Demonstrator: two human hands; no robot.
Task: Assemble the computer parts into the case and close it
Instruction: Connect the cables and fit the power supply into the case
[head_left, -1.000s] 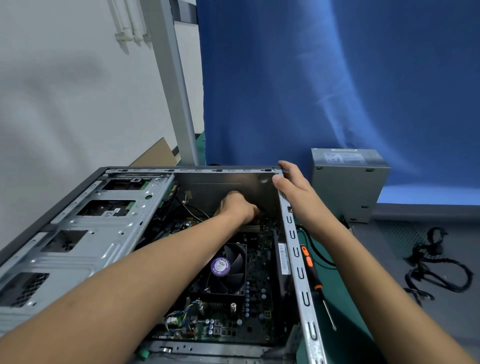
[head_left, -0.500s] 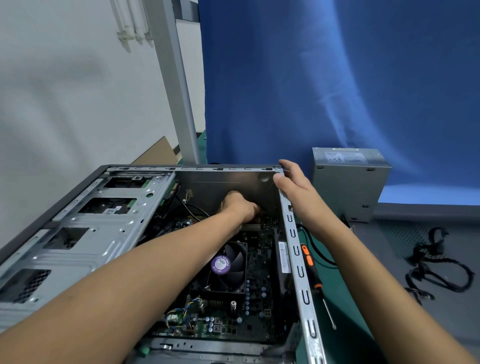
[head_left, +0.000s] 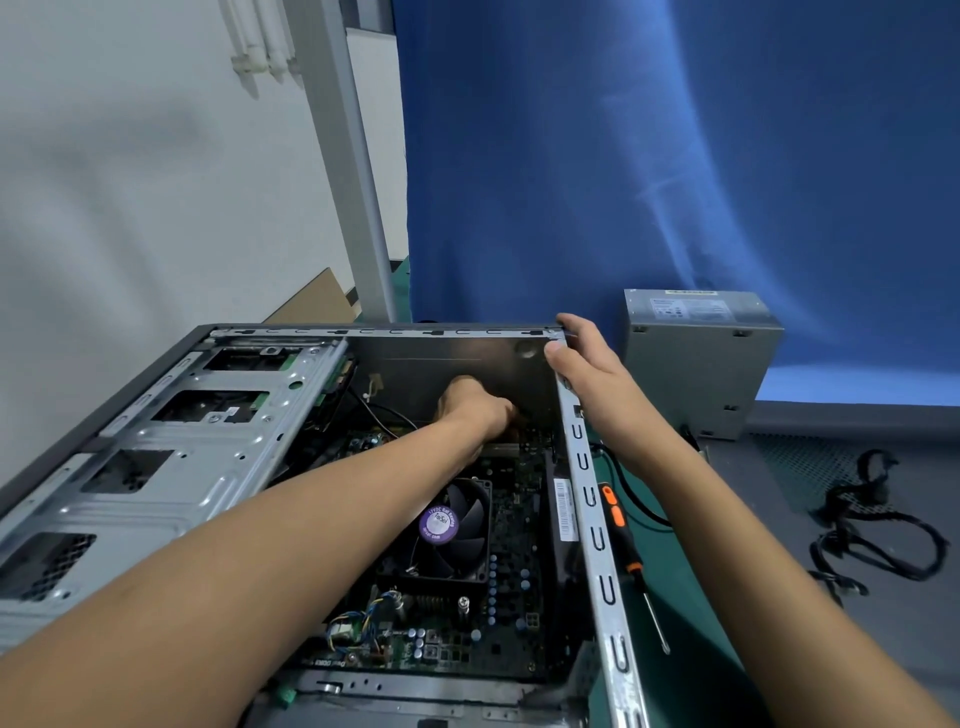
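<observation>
Left hand (head_left: 475, 410) deep inside case (head_left: 395, 331), centre frame, fingers curled down by far wall; what they hold is hidden, grasp cannot be told. Right hand (head_left: 587, 364) grips case's far right corner, thumb inside rim. Open space inside lies over CPU fan (head_left: 457, 525); drive cage (head_left: 171, 452) fills left. Both hands unmoved since earlier frame. Power supply (head_left: 696, 358) upright outside case, near right hand; screwdriver (head_left: 626, 545) just beside right rim.
</observation>
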